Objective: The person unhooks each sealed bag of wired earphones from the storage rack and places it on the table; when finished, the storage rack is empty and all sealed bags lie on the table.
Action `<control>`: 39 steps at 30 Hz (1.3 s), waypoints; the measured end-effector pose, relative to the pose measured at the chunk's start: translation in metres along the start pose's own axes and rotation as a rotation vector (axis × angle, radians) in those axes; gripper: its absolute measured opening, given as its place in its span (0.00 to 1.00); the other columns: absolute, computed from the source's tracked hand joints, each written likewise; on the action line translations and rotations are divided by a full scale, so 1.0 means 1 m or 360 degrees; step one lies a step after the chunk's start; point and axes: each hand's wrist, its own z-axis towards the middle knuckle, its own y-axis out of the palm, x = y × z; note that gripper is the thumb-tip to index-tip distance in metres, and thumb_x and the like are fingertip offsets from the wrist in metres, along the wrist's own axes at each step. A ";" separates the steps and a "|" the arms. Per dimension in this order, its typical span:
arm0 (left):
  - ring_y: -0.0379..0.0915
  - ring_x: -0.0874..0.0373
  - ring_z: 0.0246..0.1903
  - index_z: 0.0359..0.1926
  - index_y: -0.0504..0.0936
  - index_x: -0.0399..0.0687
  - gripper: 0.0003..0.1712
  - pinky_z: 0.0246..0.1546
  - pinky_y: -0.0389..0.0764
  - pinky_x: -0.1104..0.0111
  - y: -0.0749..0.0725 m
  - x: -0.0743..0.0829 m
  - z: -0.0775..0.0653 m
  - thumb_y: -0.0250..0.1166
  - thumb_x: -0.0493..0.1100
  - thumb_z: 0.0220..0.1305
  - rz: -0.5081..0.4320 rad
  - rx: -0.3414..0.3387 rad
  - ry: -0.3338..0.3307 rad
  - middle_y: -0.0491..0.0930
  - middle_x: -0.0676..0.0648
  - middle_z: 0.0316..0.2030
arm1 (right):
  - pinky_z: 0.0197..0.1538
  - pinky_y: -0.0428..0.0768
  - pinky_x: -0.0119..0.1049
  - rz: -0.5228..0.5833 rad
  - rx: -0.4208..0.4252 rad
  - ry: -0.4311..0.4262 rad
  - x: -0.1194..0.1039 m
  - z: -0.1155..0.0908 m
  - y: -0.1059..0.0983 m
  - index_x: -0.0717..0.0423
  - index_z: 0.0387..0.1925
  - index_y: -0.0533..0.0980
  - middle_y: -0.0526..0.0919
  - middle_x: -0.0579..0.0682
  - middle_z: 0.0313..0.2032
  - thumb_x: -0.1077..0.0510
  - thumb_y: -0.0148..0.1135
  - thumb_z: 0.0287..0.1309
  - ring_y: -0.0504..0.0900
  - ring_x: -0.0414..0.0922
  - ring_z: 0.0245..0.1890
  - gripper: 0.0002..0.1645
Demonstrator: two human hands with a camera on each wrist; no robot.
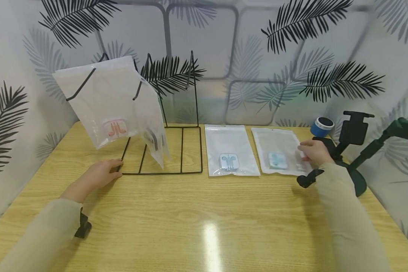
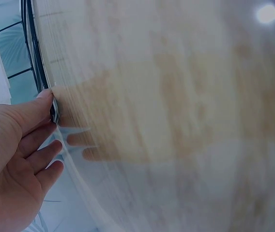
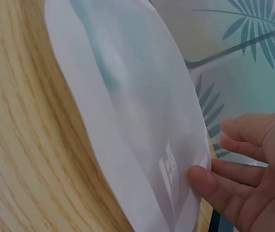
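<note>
My left hand pinches the front left corner of a black wire display rack between thumb and forefinger; the left wrist view shows the other fingers loosely bent below the bar. My right hand pinches the right edge of a white zip bag, which lies flat with a boxed pair of earphones inside, blurred through the film. Left of it lies a clearer zip bag with another earphone box. Several bags hang on the rack's hooks, the front bag holding a box with red earphones.
Behind my right hand stand a dark green stand with a jointed arm, a black holder and a blue cylinder with a dark top. A leaf-patterned curtain borders the back of the wooden table.
</note>
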 end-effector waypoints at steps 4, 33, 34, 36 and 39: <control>0.61 0.30 0.54 0.57 0.69 0.27 0.27 0.52 0.64 0.42 -0.001 0.000 -0.001 0.61 0.40 0.62 -0.0010 -0.0004 -0.0003 0.65 0.27 0.57 | 0.30 0.70 0.25 0.0027 -0.0011 0.0008 -0.001 -0.002 0.002 0.68 0.64 0.59 0.66 0.65 0.53 0.53 0.48 0.66 0.72 0.52 0.39 0.31; 0.62 0.30 0.54 0.57 0.69 0.26 0.26 0.52 0.64 0.42 -0.001 0.002 -0.002 0.60 0.39 0.62 -0.0014 0.0008 0.0021 0.66 0.27 0.56 | 0.35 0.80 0.29 0.0261 0.0203 -0.0881 -0.116 -0.065 0.026 0.63 0.58 0.69 0.74 0.60 0.53 0.56 0.51 0.66 0.74 0.45 0.46 0.22; 0.62 0.30 0.54 0.57 0.69 0.26 0.26 0.52 0.64 0.42 -0.001 0.002 -0.002 0.60 0.39 0.62 -0.0015 0.0010 0.0020 0.66 0.27 0.56 | 0.34 0.80 0.29 0.0258 0.0204 -0.0944 -0.121 -0.068 0.028 0.63 0.57 0.70 0.74 0.61 0.52 0.57 0.52 0.65 0.74 0.44 0.44 0.22; 0.61 0.30 0.54 0.57 0.69 0.26 0.26 0.52 0.64 0.42 -0.001 0.002 -0.002 0.60 0.39 0.62 -0.0017 0.0013 0.0019 0.66 0.27 0.56 | 0.34 0.80 0.29 0.0268 0.0194 -0.1076 -0.132 -0.076 0.034 0.65 0.56 0.70 0.75 0.62 0.50 0.59 0.52 0.65 0.75 0.44 0.43 0.20; 0.62 0.30 0.54 0.57 0.69 0.26 0.26 0.52 0.64 0.42 -0.001 0.003 -0.001 0.60 0.38 0.62 -0.0011 0.0016 0.0025 0.66 0.27 0.56 | 0.34 0.80 0.31 0.0296 0.0155 -0.1240 -0.147 -0.089 0.043 0.66 0.55 0.71 0.76 0.62 0.49 0.63 0.53 0.64 0.76 0.46 0.43 0.19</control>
